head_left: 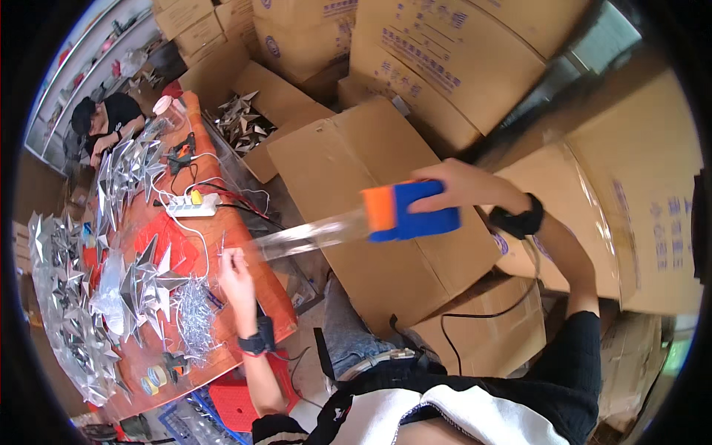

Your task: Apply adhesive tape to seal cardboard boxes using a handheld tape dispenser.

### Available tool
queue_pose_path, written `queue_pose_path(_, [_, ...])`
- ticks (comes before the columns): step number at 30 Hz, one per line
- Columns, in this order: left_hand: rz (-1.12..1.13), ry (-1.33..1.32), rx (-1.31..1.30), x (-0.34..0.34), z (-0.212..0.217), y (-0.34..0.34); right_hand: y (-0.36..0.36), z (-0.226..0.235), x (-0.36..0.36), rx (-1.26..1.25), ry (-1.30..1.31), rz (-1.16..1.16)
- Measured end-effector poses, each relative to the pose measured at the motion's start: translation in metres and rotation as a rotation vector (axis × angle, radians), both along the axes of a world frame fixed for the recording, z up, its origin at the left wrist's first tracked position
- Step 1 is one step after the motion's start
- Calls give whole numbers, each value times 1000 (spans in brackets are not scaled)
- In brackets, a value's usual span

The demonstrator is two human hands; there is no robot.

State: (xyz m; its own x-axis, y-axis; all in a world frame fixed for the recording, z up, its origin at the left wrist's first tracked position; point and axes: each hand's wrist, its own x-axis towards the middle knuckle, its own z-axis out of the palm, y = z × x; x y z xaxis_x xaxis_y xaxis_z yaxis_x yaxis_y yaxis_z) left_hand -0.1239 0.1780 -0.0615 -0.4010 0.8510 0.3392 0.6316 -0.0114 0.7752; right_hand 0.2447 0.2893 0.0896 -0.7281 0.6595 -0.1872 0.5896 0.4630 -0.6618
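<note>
My right hand (461, 185) is raised over a closed cardboard box (348, 170) and grips a blue and orange tape dispenser (410, 211). A strip of clear tape (311, 236) stretches from the dispenser leftward toward the table edge. My left hand (237, 278) rests at the near edge of the orange table (245, 230), fingers pinched close to the tape's far end; whether it holds the tape is unclear. Silver star ornaments (144, 285) and a heap of thin wire hooks (194, 315) lie just left of that hand.
Stacked cardboard boxes (437, 52) fill the back and right. An open box of silver stars (241, 122) stands behind the table. A white power strip (191, 205), a glue gun (180, 157) and tape rolls (152, 378) lie on the table. Another person (104, 119) sits at the far end.
</note>
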Motion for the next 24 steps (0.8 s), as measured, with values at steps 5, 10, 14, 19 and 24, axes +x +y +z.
queue_pose_path(5, [-76,92,-14,-1,-18,118,111,-14,2,-59,-257,-64])
queue_pose_path(10, [-59,175,-58,-46,-89,256,256,-69,-41,136,-228,-69])
queue_pose_path(14, [-2,57,-189,-83,-170,325,354,-135,-100,245,-306,-27])
queue_pose_path(19, [8,-41,-321,-90,-240,375,432,-205,-121,316,-456,-38])
queue_pose_path(24, [32,-27,-405,-100,-264,393,460,-243,-133,194,-454,-40])
